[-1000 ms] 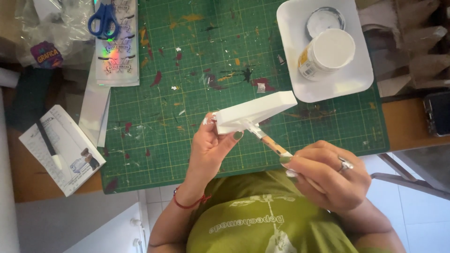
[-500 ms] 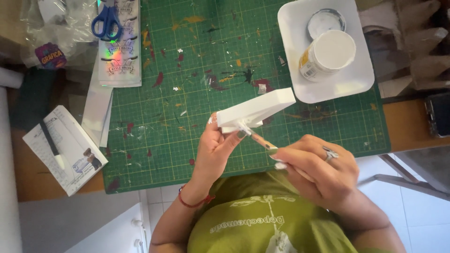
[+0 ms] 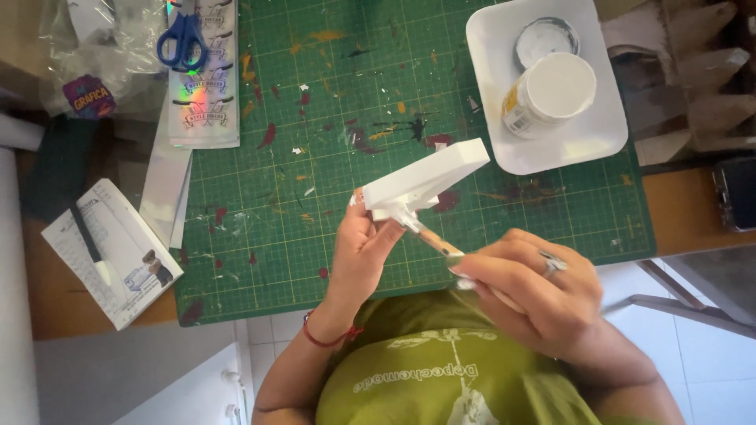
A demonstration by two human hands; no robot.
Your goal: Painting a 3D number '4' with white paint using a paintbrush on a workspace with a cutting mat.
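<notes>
My left hand (image 3: 358, 252) holds a white block-shaped piece (image 3: 426, 179) up over the green cutting mat (image 3: 331, 118), fingers under its near end. My right hand (image 3: 535, 287), with a ring on one finger, grips a small paintbrush (image 3: 431, 239) with a wooden handle. The brush's white-loaded tip touches the underside edge of the white piece. Both hands hover just in front of my green shirt.
A white tray (image 3: 594, 134) at the back right carries an open jar of white paint (image 3: 551, 93) and its lid (image 3: 546, 38). Blue scissors (image 3: 183, 39) lie on a packet at the back left. A paper booklet with a pen (image 3: 110, 252) lies left. A dark phone (image 3: 736, 193) sits right.
The white piece and both hands shifted slightly to the right and closer together. The brush tip has stayed against the piece's lower edge.
</notes>
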